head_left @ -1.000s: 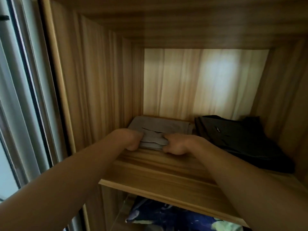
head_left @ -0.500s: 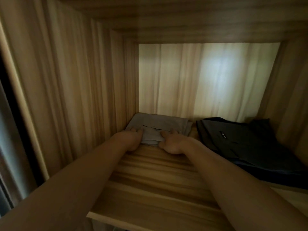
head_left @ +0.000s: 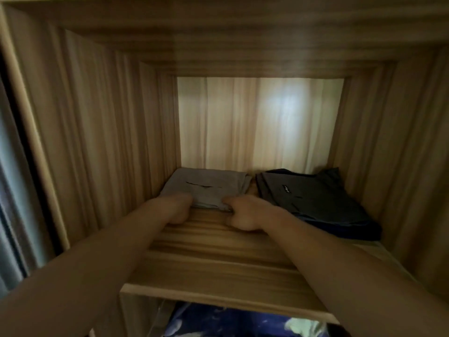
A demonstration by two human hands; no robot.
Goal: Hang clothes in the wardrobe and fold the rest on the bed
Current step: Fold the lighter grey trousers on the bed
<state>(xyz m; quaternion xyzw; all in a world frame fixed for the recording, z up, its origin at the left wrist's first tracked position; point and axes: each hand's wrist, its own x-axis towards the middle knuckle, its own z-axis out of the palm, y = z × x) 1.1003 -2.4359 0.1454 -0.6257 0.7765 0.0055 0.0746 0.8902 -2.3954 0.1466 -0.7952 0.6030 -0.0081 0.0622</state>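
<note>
A folded light grey garment (head_left: 206, 188) lies at the back left of the wooden wardrobe shelf (head_left: 213, 259). Both my arms reach deep into the compartment. My left hand (head_left: 176, 206) grips the garment's near left edge with curled fingers, and my right hand (head_left: 243, 212) grips its near right edge. The fingertips of both hands are hidden under the cloth.
A folded dark grey garment (head_left: 313, 200) with a small label lies on the shelf to the right, over a darker blue piece. The wardrobe's side walls close in left and right. Blue patterned fabric (head_left: 233, 322) shows below the shelf's front edge.
My hands have stayed on the grey garment's near edge while it sits further back on the shelf. My view has pulled back, showing the shelf's front edge again.
</note>
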